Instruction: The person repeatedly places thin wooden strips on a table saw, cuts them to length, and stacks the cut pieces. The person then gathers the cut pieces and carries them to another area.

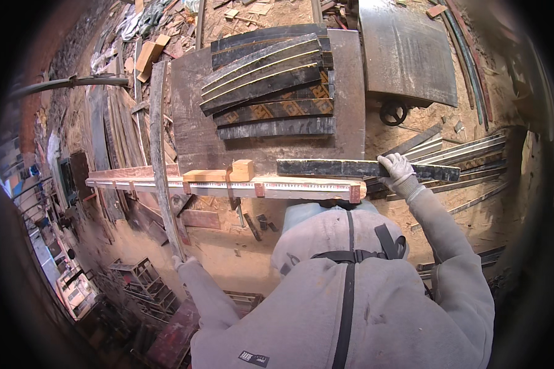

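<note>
My gloved right hand (398,173) is closed over a dark plywood strip (326,168) near its right part. That strip lies along the near edge of the metal table (191,80), just beyond a pale wooden rail with a measuring tape (308,187) on it. At lower left, my left hand (184,263) is closed around the near end of a long weathered plank (158,117), which reaches away across the rail. A wooden block (243,169) and a flat wooden piece (204,176) sit against the rail, with a rusty metal clamp (231,184) between them.
Several dark plywood strips (271,74) are piled on the table. A second metal table (406,55) with a black handwheel (394,113) stands at far right. More strips (455,157) lie beyond my right hand. Scrap wood litters the floor; a metal rack (144,277) stands lower left.
</note>
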{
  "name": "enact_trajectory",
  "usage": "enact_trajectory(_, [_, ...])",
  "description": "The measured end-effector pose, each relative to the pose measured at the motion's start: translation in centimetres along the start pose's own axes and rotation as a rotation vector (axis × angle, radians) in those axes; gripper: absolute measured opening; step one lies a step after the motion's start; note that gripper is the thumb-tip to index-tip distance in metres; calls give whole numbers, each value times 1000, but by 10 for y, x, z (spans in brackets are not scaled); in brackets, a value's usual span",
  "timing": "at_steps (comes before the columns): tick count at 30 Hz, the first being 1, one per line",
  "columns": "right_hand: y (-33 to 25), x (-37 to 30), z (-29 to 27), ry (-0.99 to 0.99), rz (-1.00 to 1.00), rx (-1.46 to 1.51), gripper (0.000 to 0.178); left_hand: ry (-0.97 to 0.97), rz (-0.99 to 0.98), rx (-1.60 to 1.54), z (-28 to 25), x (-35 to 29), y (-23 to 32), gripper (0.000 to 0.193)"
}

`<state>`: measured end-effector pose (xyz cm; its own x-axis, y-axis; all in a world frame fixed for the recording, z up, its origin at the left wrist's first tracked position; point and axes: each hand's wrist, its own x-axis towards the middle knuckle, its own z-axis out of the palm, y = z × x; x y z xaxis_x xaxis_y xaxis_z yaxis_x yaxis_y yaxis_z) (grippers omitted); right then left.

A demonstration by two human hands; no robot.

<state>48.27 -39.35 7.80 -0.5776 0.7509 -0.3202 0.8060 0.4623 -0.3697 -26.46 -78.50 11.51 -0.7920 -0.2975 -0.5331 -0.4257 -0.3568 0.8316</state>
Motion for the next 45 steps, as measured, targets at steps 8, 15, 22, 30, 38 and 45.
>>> enact_trajectory(8, [-66,39,36,-270,-86,-59,101,9,-273,-158,54,-56,-152,55])
enact_trajectory(15, [-55,59,36,-270,-230,-178,85,-1213,1427,1453,92,-280,-219,124])
enact_trajectory(22, [-45,64,34,-39,-251,-259,50,-2281,1343,1907,128,-369,-322,123])
enact_trajectory(30, [84,-16,-2,57,204,-228,80,-2333,1296,1725,165,-382,-334,119])
enact_trajectory(38, [77,10,-2,108,145,-354,43,-2349,1415,1522,219,-398,-310,113])
enact_trajectory(45, [124,117,-84,125,222,-289,51,-2271,1472,1795,357,-440,-333,117])
